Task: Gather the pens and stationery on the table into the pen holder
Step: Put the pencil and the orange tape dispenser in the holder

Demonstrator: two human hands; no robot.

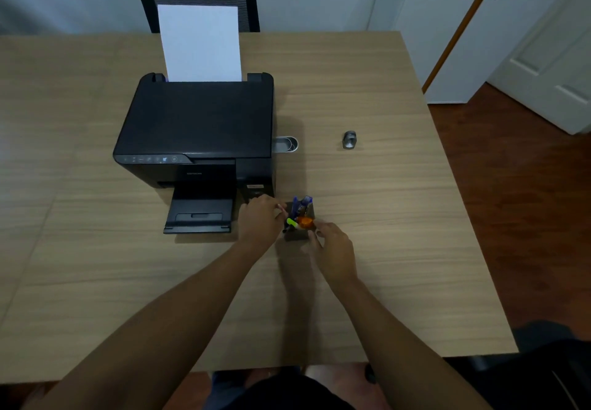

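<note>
A dark square pen holder [297, 233] stands on the wooden table [383, 217], just right of the printer's front. Blue and purple pens [302, 205] stick up from it, along with a green highlighter [291, 222] and an orange-topped item [305, 222]. My left hand [260, 217] rests against the holder's left side, fingertips at its rim. On the holder's right side is my right hand [332, 246], thumb and fingers touching near the orange item. Whether either hand pinches an item is unclear.
A black printer [195, 131] with white paper [200, 43] upright in its feeder fills the table's centre. A small metal tin [286, 144] lies beside its right side. A small grey sharpener-like object [349, 139] sits farther right. A chair stands behind the table.
</note>
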